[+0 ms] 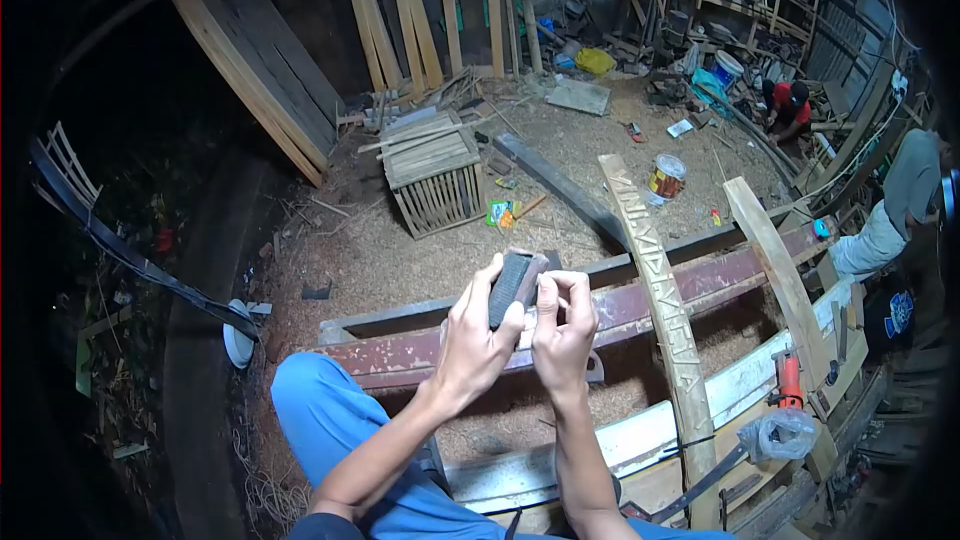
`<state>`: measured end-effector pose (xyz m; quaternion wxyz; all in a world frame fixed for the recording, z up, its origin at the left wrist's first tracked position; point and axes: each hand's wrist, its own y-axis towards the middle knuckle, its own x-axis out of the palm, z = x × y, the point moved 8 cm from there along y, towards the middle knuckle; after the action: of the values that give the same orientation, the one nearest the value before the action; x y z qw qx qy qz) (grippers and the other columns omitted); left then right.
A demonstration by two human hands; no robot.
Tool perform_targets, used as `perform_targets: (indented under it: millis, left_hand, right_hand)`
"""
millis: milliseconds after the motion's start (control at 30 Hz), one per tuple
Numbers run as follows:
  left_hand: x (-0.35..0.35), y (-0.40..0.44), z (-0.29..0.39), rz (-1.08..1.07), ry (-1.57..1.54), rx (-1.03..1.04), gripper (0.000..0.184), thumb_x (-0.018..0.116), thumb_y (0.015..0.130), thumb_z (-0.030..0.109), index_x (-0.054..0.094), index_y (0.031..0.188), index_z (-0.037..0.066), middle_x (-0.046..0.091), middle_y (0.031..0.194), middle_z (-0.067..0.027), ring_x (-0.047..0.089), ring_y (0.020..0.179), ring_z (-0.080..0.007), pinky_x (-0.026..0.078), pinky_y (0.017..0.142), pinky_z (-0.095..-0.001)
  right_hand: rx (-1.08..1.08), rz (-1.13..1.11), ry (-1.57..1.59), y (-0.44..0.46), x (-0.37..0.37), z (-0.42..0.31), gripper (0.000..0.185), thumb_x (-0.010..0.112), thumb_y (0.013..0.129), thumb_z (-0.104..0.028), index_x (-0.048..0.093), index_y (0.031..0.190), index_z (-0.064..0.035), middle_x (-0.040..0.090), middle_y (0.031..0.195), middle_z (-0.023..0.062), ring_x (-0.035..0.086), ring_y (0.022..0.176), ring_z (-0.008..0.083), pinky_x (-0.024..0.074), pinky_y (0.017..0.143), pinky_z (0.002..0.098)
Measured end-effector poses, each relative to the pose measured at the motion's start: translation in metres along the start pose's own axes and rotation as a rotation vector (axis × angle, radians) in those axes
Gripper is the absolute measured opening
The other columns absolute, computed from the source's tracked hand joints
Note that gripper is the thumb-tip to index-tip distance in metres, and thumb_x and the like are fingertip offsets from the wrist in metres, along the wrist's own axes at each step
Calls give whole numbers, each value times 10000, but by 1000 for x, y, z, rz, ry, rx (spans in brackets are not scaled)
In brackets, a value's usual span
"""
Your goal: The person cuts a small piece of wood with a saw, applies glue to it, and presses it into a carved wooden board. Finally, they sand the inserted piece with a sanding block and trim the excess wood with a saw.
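Near the middle of the head view, a small dark block with a ridged grey face and a reddish-brown side is held up between both hands. My left hand grips its left side and lower end, fingers and thumb closed on it. On its right side, my right hand pinches the brown edge between thumb and bent fingers. Below and behind the hands runs a maroon beam with worn paint. To the right lies a long plank with raised carved shapes, across the beams.
A slatted wooden crate and a paint can stand on the shavings-covered floor. At right lie a plain plank, a red power tool and a plastic bag. One person crouches far right; another's legs show nearer.
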<state>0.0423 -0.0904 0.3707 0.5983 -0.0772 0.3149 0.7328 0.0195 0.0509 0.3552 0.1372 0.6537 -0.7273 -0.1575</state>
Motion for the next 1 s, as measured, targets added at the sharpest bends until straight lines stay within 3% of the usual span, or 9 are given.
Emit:
perform_targets:
  millis: [67,167,200,567,600,733,900,933,1000]
  left_hand:
    - [-5,-1,-4,-21,-6,-25,739,582,1016,516,458,1435,-80,590,1337,-351,604,1246,-496,491,1047,-488]
    - [-3,1,-5,-2,7,19,734,588,1013,501,452,1439,-81,596,1330,-346,611,1232,-498,496,1045,-480]
    - [4,-2,0,-1,37,56,722,588,1013,486,451,1439,-81,594,1331,-345,614,1227,-497,499,1041,-480]
    - [4,-6,-6,-94,-1,-39,744,575,1019,479,413,1463,-95,565,1372,-361,558,1294,-513,452,1100,-488]
    - [4,-6,-7,-63,26,10,709,571,1019,439,415,1466,-88,565,1373,-359,580,1268,-504,473,1072,-489]
    - [12,-10,3,-65,143,15,711,546,1035,464,408,1487,-67,567,1383,-332,601,1224,-507,505,1016,-519]
    - [19,-21,14,-50,137,32,719,544,1040,475,404,1496,-63,570,1374,-326,600,1218,-512,515,1003,-504]
    - [20,-22,13,-68,110,0,716,550,1038,467,406,1489,-70,565,1376,-335,594,1232,-510,506,1016,-501]
    - [18,-13,18,-75,83,-8,712,556,1035,458,408,1482,-76,559,1378,-344,587,1245,-508,497,1029,-498]
  right_hand:
    - [-97,-9,-33,-19,7,-11,100,594,1045,-103,611,1044,-4,671,847,164,685,722,258,540,650,388]
    - [15,-21,32,-5,2,10,132,589,1055,-129,610,1049,2,689,890,141,689,747,226,554,677,366]
    - [48,31,51,5,-8,14,122,605,1054,-112,582,1049,8,628,914,71,619,849,121,512,729,279]
    - [-10,-11,60,-28,2,9,152,591,1060,-122,585,1020,24,653,913,88,617,803,103,510,707,266]
    - [-34,-33,34,-19,1,13,146,589,1053,-122,600,1034,22,661,857,150,671,739,219,546,677,358]
    - [50,19,-25,-17,-13,13,145,600,1043,-138,604,1013,4,677,891,154,697,784,278,536,687,399]
    - [74,58,58,-3,-23,20,146,591,1048,-129,602,1025,15,669,890,150,675,788,259,542,709,377]
    - [47,81,61,-5,-26,14,157,608,1058,-133,596,1003,14,633,889,65,601,820,100,504,713,286]
    - [15,55,45,-27,-18,10,157,601,1061,-138,592,1015,12,632,888,68,603,820,102,504,711,286]
